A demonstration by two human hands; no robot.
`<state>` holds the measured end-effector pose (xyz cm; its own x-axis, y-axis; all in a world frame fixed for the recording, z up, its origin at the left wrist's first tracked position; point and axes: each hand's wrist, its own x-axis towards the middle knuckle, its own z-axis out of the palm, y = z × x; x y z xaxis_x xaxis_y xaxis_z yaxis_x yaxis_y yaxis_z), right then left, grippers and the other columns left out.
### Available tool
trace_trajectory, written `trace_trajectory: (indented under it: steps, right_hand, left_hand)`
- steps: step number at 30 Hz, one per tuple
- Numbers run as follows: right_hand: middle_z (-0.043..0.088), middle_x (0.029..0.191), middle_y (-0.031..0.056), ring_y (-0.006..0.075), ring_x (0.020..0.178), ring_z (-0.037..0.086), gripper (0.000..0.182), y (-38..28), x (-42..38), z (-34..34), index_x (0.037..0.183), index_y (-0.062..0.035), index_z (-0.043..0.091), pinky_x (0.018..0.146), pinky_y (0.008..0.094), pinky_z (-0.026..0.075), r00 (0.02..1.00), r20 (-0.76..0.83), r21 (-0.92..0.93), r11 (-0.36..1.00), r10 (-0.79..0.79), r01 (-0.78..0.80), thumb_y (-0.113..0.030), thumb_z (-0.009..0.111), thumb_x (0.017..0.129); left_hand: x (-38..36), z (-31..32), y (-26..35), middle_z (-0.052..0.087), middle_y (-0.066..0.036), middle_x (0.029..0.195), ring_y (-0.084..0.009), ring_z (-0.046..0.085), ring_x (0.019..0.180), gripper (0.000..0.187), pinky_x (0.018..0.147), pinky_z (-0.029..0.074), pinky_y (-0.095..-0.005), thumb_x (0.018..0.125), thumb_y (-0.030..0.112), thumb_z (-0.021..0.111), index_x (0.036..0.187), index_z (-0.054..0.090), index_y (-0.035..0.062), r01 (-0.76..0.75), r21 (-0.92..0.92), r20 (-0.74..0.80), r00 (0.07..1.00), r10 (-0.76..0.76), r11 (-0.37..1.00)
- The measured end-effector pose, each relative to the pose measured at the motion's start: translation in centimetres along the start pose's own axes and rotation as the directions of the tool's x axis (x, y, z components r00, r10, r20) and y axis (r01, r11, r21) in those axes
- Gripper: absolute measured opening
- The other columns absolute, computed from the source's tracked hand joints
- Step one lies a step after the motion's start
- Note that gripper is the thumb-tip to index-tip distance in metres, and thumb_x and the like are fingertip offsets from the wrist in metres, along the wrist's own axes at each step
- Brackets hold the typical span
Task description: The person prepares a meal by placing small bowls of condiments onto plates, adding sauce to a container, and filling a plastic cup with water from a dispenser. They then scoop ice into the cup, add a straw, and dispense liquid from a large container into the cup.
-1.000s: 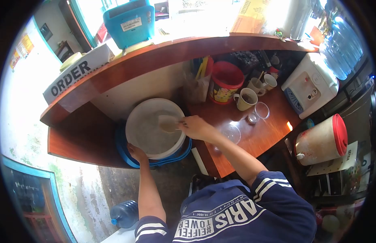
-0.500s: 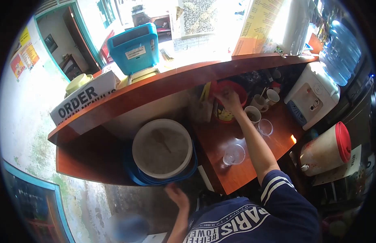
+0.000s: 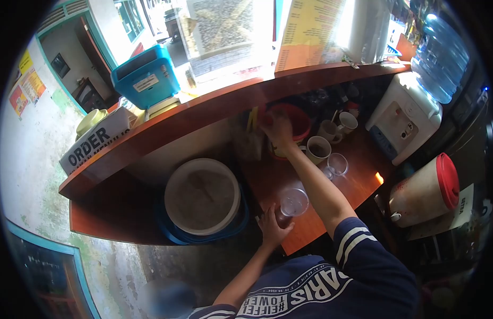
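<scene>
My left hand (image 3: 274, 228) is at the near edge of the small wooden table. Its fingers and thumb are closed round the lower side of a clear plastic cup (image 3: 294, 202). My right hand (image 3: 279, 129) reaches over the red tub (image 3: 300, 121) at the back of the table, its fingers curled down at the left part of the rim. What those fingertips touch is hidden. Beside my right forearm stand a mug with dark contents (image 3: 318, 150) and a second clear cup (image 3: 338, 165). A crumpled clear plastic bag (image 3: 248, 144) sits left of the tub.
Left of the table, a large round pale container (image 3: 172, 199) with a ladle inside sits in a blue tub (image 3: 164, 226). Further mugs (image 3: 348, 122) stand behind. A water dispenser (image 3: 403, 119) and a red-lidded drink jug (image 3: 419, 191) are at right. A wooden counter ledge (image 3: 204, 111) runs above.
My left hand has come up and right from below the large container to the clear cup, now tilted in its grasp. My right hand stays at the red tub. The view has shifted slightly.
</scene>
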<state>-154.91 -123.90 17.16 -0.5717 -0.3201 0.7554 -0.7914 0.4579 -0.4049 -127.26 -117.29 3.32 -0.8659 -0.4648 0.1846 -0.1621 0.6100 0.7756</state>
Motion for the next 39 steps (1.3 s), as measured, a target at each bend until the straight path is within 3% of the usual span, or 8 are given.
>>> trace_trajectory:
  steps: [7,10,15,19,25,32,37,39]
  right_hand:
    - [0.063,0.091,0.018,0.0362,0.088,0.06,0.023,-0.8,0.5,-0.2,0.088,-0.0034,0.067,0.076,0.0454,0.048,0.985,0.106,0.19,0.97,0.136,-0.154,-0.023,0.07,0.077]
    - [0.066,0.085,0.0152,0.0318,0.078,0.064,0.016,-1.3,0.3,-1.5,0.092,-0.0031,0.067,0.068,0.0394,0.049,0.998,0.007,0.247,0.966,0.069,-0.069,-0.018,0.066,0.084]
    - [0.067,0.083,0.0117,0.0232,0.066,0.068,0.017,-3.6,0.3,-9.2,0.097,-0.0015,0.059,0.056,0.029,0.051,0.994,-0.086,0.615,0.781,-0.066,0.105,-0.013,0.066,0.088]
    - [0.066,0.073,0.0051,0.0127,0.061,0.064,0.017,-5.9,-0.9,-20.4,0.089,-0.0025,0.062,0.052,0.0246,0.049,0.962,-0.268,0.612,0.761,-0.054,0.213,-0.018,0.068,0.088]
    - [0.064,0.071,0.006,0.0158,0.057,0.061,0.017,-4.8,-9.2,-27.3,0.084,-0.0016,0.063,0.051,0.0277,0.047,0.989,0.138,0.552,0.834,-0.06,-0.026,-0.017,0.069,0.085]
    - [0.061,0.071,0.014,0.0291,0.059,0.06,0.015,-2.6,-13.1,-25.9,0.08,0.0009,0.061,0.053,0.0336,0.047,0.919,0.394,0.351,0.92,0.021,-0.172,-0.011,0.063,0.088]
    - [0.06,0.07,0.0112,0.026,0.058,0.06,0.01,-6.0,-10.2,-33.1,0.086,-0.0013,0.064,0.052,0.0321,0.047,0.964,0.264,0.478,0.871,-0.019,-0.113,-0.011,0.068,0.085]
    - [0.063,0.075,0.0092,0.0218,0.058,0.06,0.02,-6.2,-10.4,-35.5,0.095,-0.0014,0.065,0.051,0.0318,0.048,0.959,0.241,0.502,0.865,-0.147,0.006,-0.013,0.072,0.081]
  left_hand:
    - [1.2,3.0,0.3,0.049,-0.019,0.125,-0.0314,0.049,0.115,0.095,0.098,0.037,-0.0444,0.06,0.031,0.088,0.134,0.036,0.0022,-0.061,-0.032,-0.087,0.995,0.058,0.998]
    - [2.0,4.1,-0.2,0.052,-0.017,0.122,-0.0282,0.053,0.113,0.086,0.096,0.043,-0.0402,0.063,0.021,0.088,0.131,0.039,0.0012,-0.047,-0.339,-0.068,0.997,0.025,0.94]
    - [3.0,4.3,0.8,0.055,-0.015,0.118,-0.0254,0.056,0.111,0.08,0.094,0.046,-0.0361,0.063,0.013,0.087,0.128,0.041,0.0035,-0.036,-0.369,-0.108,0.994,-0.004,0.929]
    - [3.3,5.1,1.2,0.053,-0.012,0.118,-0.0233,0.054,0.11,0.075,0.095,0.045,-0.0353,0.062,0.012,0.088,0.122,0.043,0.0065,0.084,-0.556,-0.014,0.994,-0.111,0.827]
    - [4.0,4.4,3.0,0.055,-0.011,0.112,-0.0234,0.056,0.104,0.074,0.093,0.046,-0.0353,0.06,0.013,0.087,0.12,0.045,0.0043,-0.096,-0.473,-0.177,0.984,0.012,0.876]
    - [3.1,2.4,8.9,0.05,-0.012,0.118,-0.0226,0.051,0.111,0.073,0.098,0.042,-0.0357,0.06,0.012,0.084,0.121,0.044,0.0035,-0.171,-0.571,-0.066,0.984,0.163,0.803]
    - [1.5,0.9,13.4,0.045,-0.014,0.124,-0.025,0.049,0.115,0.078,0.099,0.041,-0.0373,0.064,0.018,0.084,0.126,0.039,0.0031,-0.186,-0.642,0.005,0.969,0.247,0.744]
    - [1.6,0.0,15.1,0.044,-0.015,0.125,-0.0269,0.048,0.117,0.08,0.099,0.041,-0.0385,0.064,0.019,0.085,0.127,0.038,0.0024,-0.047,-0.776,0.17,0.944,0.281,0.629]
